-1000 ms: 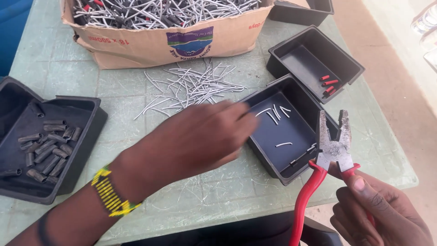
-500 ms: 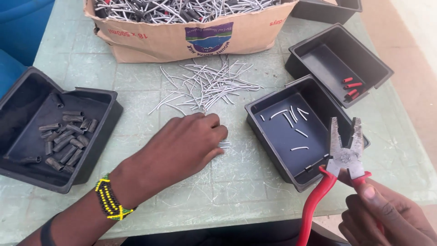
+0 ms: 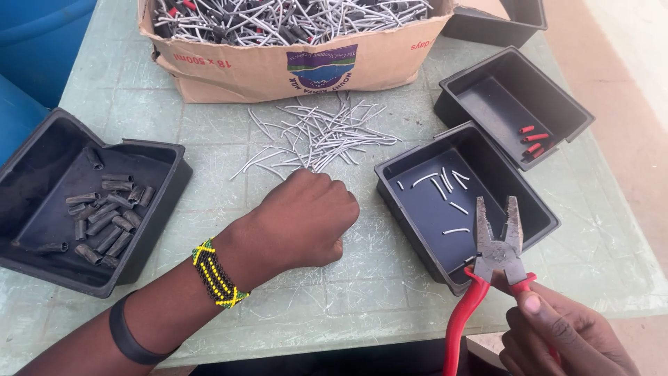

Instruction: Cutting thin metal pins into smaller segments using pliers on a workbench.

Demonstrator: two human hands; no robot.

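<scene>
My left hand (image 3: 299, 219) rests knuckles-up on the green table (image 3: 209, 132), fingers curled shut just below a loose pile of short silver wires (image 3: 320, 136). Nothing shows in that fist. It wears a beaded bracelet and a dark band. My right hand (image 3: 563, 334), at the bottom right, grips red-handled pliers (image 3: 497, 247). The pliers' jaws are apart and point up over the near rim of the middle black tray (image 3: 407, 223). That tray holds several cut wire bits (image 3: 445, 188).
A cardboard box (image 3: 278, 66) full of wires stands at the back. A black tray (image 3: 42, 160) at the left holds dark tube pieces (image 3: 104, 216). Another black tray (image 3: 501, 104) at the right holds small red pieces (image 3: 532, 139). Blue containers (image 3: 35, 42) stand at the far left.
My left hand has pulled back from over the middle tray to the table below the wire pile, and its fingers have curled shut. The pliers stay about where they were.
</scene>
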